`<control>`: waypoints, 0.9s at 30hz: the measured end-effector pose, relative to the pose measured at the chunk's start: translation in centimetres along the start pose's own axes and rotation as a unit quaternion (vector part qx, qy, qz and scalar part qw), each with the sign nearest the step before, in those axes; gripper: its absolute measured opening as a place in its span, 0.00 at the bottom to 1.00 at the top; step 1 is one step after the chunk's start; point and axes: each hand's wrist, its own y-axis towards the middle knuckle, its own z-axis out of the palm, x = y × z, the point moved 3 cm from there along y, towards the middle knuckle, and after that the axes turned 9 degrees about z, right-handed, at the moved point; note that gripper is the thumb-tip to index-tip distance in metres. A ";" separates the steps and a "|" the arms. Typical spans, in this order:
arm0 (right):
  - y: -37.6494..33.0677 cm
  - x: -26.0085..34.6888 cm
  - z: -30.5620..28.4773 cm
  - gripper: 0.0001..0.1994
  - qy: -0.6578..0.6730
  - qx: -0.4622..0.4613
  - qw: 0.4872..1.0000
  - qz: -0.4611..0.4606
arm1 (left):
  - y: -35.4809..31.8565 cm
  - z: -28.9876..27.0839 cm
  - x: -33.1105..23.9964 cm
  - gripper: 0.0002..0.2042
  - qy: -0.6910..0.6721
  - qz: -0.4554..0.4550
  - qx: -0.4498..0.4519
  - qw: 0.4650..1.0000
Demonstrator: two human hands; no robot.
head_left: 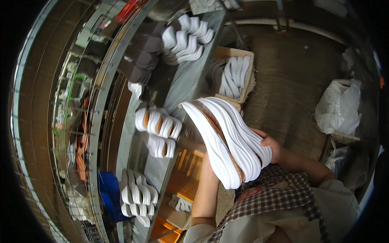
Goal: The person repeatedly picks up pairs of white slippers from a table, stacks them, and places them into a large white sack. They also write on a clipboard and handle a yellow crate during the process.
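Observation:
Between my two hands is a thick stack of white shoe soles [221, 137], tilted, with tan-orange strips showing between some of them. My right hand [273, 148] grips its right end, thumb on the near side and fingers curled behind. At the lower left, my left hand [207, 165] bears against the stack; its fingers are hidden behind the soles. To the left, on the grey bench, lie smaller piles of white soles [159, 123], some with orange strips between them. Another sole pile [137, 192] sits nearer to me.
More white soles [186, 44] and dark grey soles [139, 56] lie farther along the bench [190, 73]. Beyond the bench runs a conveyor line [77, 121]. A blue bin [109, 194] and orange crates [187, 166] are close by. A tan crate [250, 67] and a white bag [338, 107] stand on the floor.

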 end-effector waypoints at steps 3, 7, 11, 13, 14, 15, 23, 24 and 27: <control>1.8 -1.2 1.3 0.39 0.028 0.032 0.998 0.053 | -1.3 -2.1 -1.2 0.26 -0.012 0.032 -0.017 0.999; 4.4 -3.4 5.4 0.38 0.046 0.120 0.981 0.147 | -3.3 -5.5 -4.2 0.25 -0.018 0.111 -0.044 0.993; 6.3 -6.2 9.4 0.36 -0.042 0.210 0.961 0.176 | -6.1 -9.8 -10.0 0.24 0.038 0.262 -0.110 0.958; 6.7 -7.2 9.4 0.37 -0.092 0.173 0.952 0.234 | -7.4 -12.2 -14.2 0.24 0.106 0.350 -0.154 0.918; 6.8 -7.3 9.0 0.34 -0.153 0.144 0.953 0.216 | -7.8 -13.4 -16.5 0.24 0.146 0.385 -0.175 0.894; 7.0 -7.3 8.3 0.32 -0.181 0.123 0.951 0.218 | -7.7 -14.5 -18.9 0.23 0.198 0.411 -0.186 0.870; 5.0 -7.4 0.3 0.17 -0.252 -0.091 0.917 0.296 | -0.3 -16.3 -30.0 0.19 0.763 0.381 -0.059 0.518; 4.8 -7.5 -0.3 0.18 -0.287 -0.081 0.919 0.258 | 0.7 -15.4 -30.5 0.19 0.790 0.392 -0.034 0.470; 4.7 -8.3 -1.6 0.18 -0.284 -0.125 0.921 0.236 | 3.7 -13.9 -30.7 0.17 0.632 0.304 -0.004 0.713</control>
